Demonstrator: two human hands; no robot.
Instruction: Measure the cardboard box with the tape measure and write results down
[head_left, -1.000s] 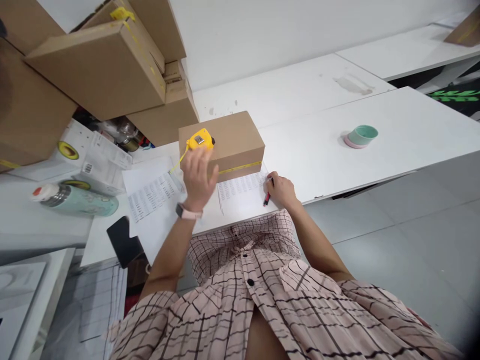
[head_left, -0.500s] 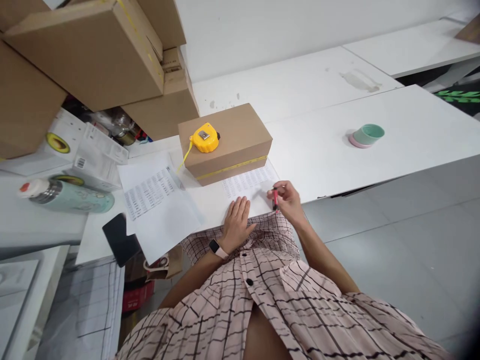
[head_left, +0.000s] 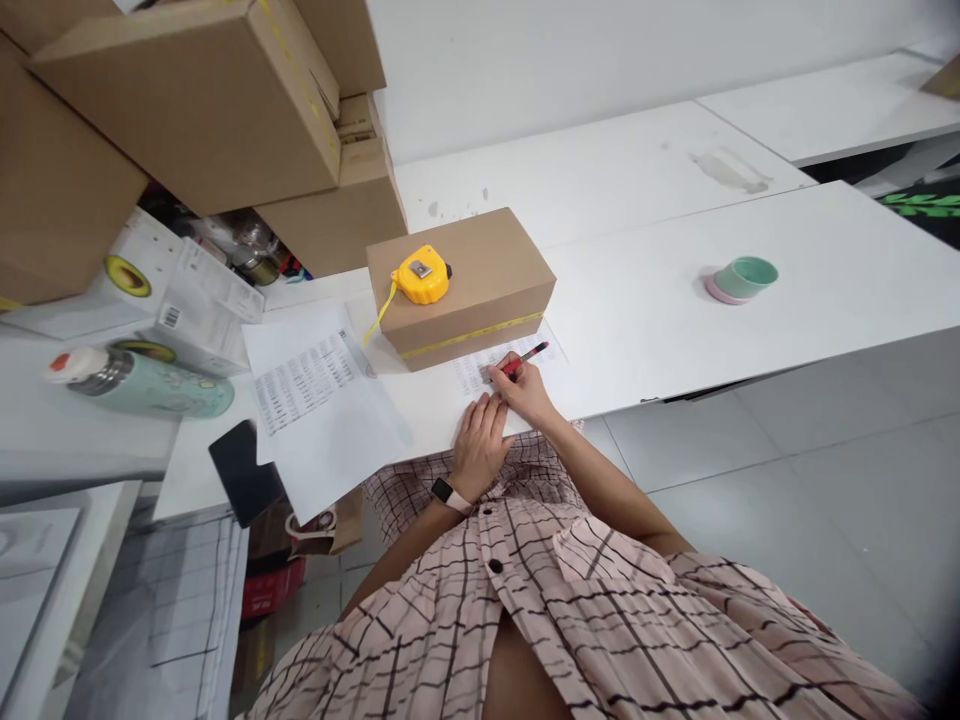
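Note:
My right hand [head_left: 526, 392] grips a red pen [head_left: 525, 358] with a black end, its tip down at a printed sheet [head_left: 559, 372] near the table's front edge. Lying flat with fingers stretched out, my left hand [head_left: 480, 440] rests on the lower part of that sheet, close against the right hand. Just behind the hands a brown cardboard box [head_left: 480, 265] covers the back part of the sheet. On top of the box sits a yellow tape measure [head_left: 423, 276], and a strip of its yellow tape hangs over the left edge.
Loose printed papers [head_left: 322, 440] and a black phone [head_left: 244, 470] lie to the left. Beyond them are a light-green thermos [head_left: 150, 382] on its side and white boxes [head_left: 199, 290]. Large cartons [head_left: 202, 110] are stacked at the back left. A green cup [head_left: 746, 277] stands at the right.
My right hand has moved left onto the printed sheet beside my left hand. The pen has turned from pointing down to a slanted writing hold. My left hand stays flat.

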